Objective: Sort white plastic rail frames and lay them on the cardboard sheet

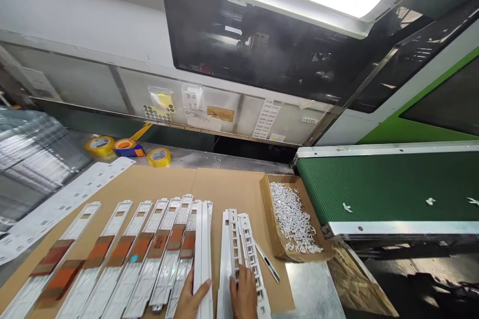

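Observation:
My left hand [191,298] grips a long, smooth white plastic strip [203,249], thumb on its face and fingers along its left edge. At the bottom, my right hand [244,293] has its fingers curled over a slotted white plastic strip [234,234]. Just right of that hand lies another slotted strip [248,239], with a slim knife-like tool [268,263] beside it. Left of my hands, several white plastic strips [149,279] lie fanned out, with orange-brown bands [121,250] across their middles. The near ends of the held strips are cut off by the frame.
A cardboard box [266,204] of small white plastic pieces [294,217] stands right, next to a green conveyor belt [389,189] carrying a few similar pieces. Tape rolls [159,157] sit at the back on the table. A printed label sheet [67,204] lies left. Machine panels rise behind.

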`<state>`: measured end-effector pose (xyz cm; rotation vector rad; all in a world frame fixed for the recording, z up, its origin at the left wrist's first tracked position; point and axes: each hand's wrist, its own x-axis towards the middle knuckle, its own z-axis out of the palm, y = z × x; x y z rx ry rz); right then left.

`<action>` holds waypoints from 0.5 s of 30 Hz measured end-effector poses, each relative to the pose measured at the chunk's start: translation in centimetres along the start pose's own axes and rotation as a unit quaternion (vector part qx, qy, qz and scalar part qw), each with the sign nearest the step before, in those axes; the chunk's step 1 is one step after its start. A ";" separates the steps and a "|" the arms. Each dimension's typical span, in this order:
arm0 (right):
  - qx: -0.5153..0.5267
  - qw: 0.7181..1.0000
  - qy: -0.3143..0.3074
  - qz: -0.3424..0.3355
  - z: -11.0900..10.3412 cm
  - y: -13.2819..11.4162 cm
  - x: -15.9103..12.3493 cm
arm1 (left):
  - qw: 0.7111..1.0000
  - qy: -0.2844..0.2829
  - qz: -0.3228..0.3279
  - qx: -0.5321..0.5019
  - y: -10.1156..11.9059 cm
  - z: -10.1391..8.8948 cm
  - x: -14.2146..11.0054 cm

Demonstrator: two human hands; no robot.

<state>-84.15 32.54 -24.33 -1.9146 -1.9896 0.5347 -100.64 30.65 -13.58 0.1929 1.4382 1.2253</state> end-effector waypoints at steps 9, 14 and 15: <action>0.008 1.000 0.002 0.025 2.2 -0.9 -1.1 | 1.000 -0.009 -0.011 0.028 -0.4 -0.1 -0.3; 0.054 0.998 -0.024 0.017 1.7 0.4 -1.5 | 1.000 -0.006 -0.017 0.020 -0.2 0.4 -1.7; 0.073 0.997 -0.024 0.014 1.6 0.1 -1.6 | 1.000 -0.008 -0.017 0.016 0.0 0.6 -2.1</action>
